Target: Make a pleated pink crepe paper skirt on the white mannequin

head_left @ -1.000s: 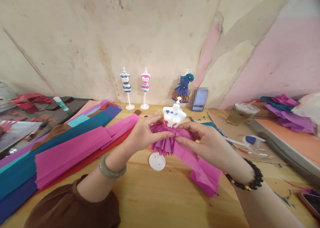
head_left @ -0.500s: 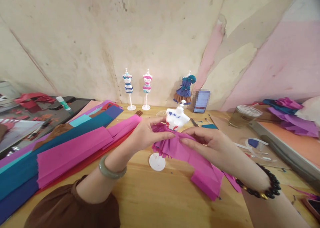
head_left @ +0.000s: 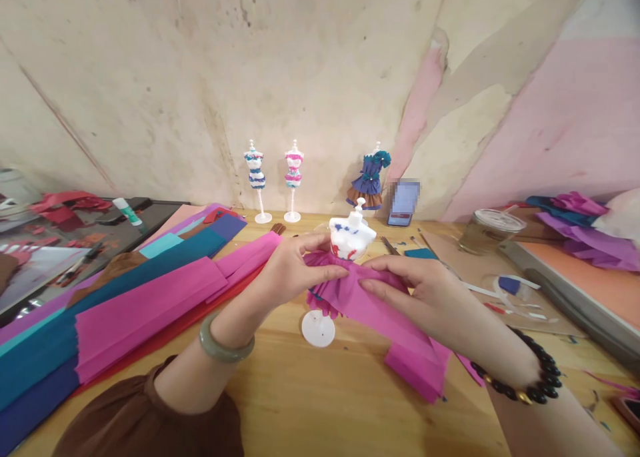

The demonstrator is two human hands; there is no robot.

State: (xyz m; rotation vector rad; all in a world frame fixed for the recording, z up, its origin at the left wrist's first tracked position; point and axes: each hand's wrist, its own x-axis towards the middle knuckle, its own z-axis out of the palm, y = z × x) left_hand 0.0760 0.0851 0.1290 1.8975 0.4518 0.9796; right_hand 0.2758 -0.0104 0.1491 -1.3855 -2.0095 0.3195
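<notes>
Magenta crepe paper (head_left: pixel 395 317) runs in a long strip from the waist of a small white mannequin (head_left: pixel 351 238) down to the table (head_left: pixel 320 410), where its folded end lies by the right wrist. The mannequin stands upright near the middle of the table on a thin post with a round white base (head_left: pixel 319 328). Around its waist the paper is gathered into pleats that hang like a short skirt.

The left hand (head_left: pixel 295 270) is closed on those pleats, thumb on top and fingers behind, pressing them against the mannequin's waist. The right hand (head_left: pixel 430 293) pinches the flat strip between thumb and forefinger just right of the left thumb; the two thumbs almost meet. A green bangle (head_left: pixel 225 340) sits on the left wrist and a dark bead bracelet (head_left: pixel 525 383) on the right.

To the left, long folded sheets (head_left: pixel 140 303) of pink, teal, blue and red paper lie side by side, reaching toward the left hand. Against the wall stand two striped mannequins (head_left: pixel 255 170) and, further right, a dressed mannequin (head_left: pixel 370 180) in blue and brown, with a phone (head_left: pixel 401 203) propped just beside it. A lidded cup (head_left: pixel 487 230) stands to the right, well apart from the hands, and purple paper (head_left: pixel 585 233) is heaped at the far right edge.
</notes>
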